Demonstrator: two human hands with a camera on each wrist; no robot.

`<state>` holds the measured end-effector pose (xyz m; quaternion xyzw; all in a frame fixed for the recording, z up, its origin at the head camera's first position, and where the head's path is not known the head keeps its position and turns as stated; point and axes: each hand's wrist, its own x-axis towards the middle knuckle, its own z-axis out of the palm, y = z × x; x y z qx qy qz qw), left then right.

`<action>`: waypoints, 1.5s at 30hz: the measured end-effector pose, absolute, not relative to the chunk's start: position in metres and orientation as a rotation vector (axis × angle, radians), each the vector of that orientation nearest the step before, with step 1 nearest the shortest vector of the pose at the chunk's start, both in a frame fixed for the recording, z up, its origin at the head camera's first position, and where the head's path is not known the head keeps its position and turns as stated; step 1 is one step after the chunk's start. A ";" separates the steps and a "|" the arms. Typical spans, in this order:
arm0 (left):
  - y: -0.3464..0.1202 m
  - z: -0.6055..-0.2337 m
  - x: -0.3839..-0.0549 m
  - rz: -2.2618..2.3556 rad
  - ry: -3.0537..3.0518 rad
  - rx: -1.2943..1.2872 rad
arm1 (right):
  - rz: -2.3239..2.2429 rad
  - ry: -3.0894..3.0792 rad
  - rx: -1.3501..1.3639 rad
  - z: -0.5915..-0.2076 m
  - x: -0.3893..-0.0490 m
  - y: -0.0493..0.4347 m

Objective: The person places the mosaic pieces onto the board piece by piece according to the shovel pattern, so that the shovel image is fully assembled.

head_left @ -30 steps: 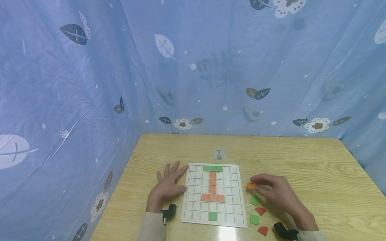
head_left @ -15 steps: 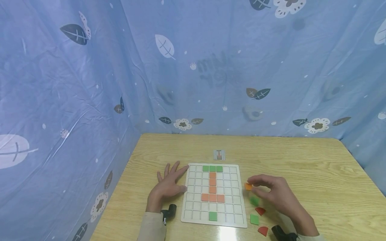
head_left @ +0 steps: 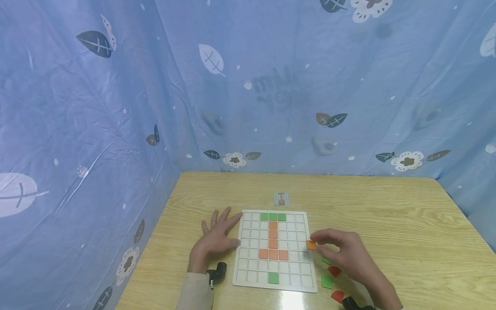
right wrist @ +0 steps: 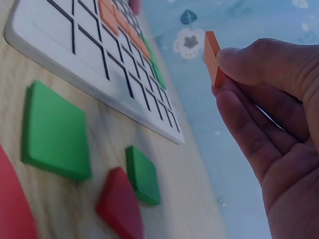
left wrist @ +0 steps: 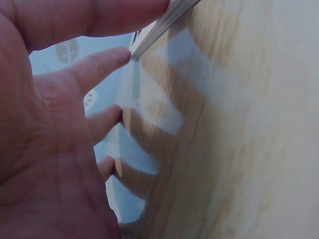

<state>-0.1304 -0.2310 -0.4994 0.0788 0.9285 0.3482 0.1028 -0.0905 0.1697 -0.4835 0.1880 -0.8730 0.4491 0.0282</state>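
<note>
My right hand [head_left: 341, 249] pinches an orange square tile [right wrist: 213, 59] between thumb and fingertips. In the head view that tile overlaps the right edge of a white grid board [head_left: 252, 286]. My left hand [head_left: 217, 238] is spread at the board's left side, with thumb and index fingertip at its edge [left wrist: 167, 27]. Orange tiles [head_left: 273, 234] form a column and a short row in the grid. Several green tiles [head_left: 273, 217] line the top row, and a single green tile [head_left: 273, 278] lies in the bottom row.
Right of the board lie two green square tiles [head_left: 327, 282] and two red quarter-round tiles [head_left: 334, 271], partly under the right arm. A small printed pattern card [head_left: 281, 199] lies beyond the board. Blue patterned curtain [head_left: 248, 107] hangs behind the wooden table [head_left: 407, 215].
My right hand has moved left with the orange tile, from beside the board to its right edge. The left hand and the board have stayed put.
</note>
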 end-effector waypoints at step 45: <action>-0.233 -0.503 -0.130 1.035 2.738 0.235 | 1.515 -2.550 0.935 -0.490 -0.086 0.110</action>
